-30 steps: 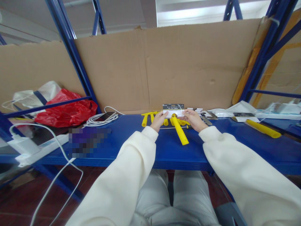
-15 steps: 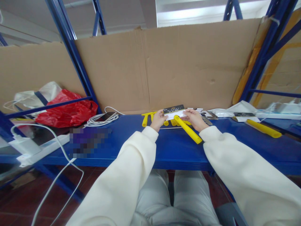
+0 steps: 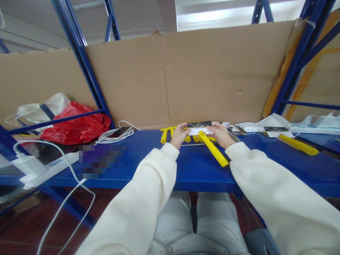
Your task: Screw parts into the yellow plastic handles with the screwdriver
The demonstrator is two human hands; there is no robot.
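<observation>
Above the blue shelf, both my hands hold a black-and-white printed card (image 3: 199,125) by its two ends. It sits across the head of a tool with a yellow handle (image 3: 214,150), which slants down to the right; the card hides the head, so its kind cannot be told. My left hand (image 3: 181,135) is closed on the card's left end, and my right hand (image 3: 221,134) grips the right end with its fingers partly behind it. Just behind them lie several more yellow-handled tools (image 3: 164,135), partly covered by my hands.
On the blue shelf (image 3: 148,156), another yellow handle (image 3: 299,144) with a card lies at right, near white plastic packaging (image 3: 273,121). A coiled white cable (image 3: 114,135), red bag (image 3: 79,124) and power strip (image 3: 50,170) are at left. Cardboard (image 3: 212,74) stands behind.
The card has come down slightly and turned more level. The lower end of the yellow handle has dropped a little. Both hands keep their hold.
</observation>
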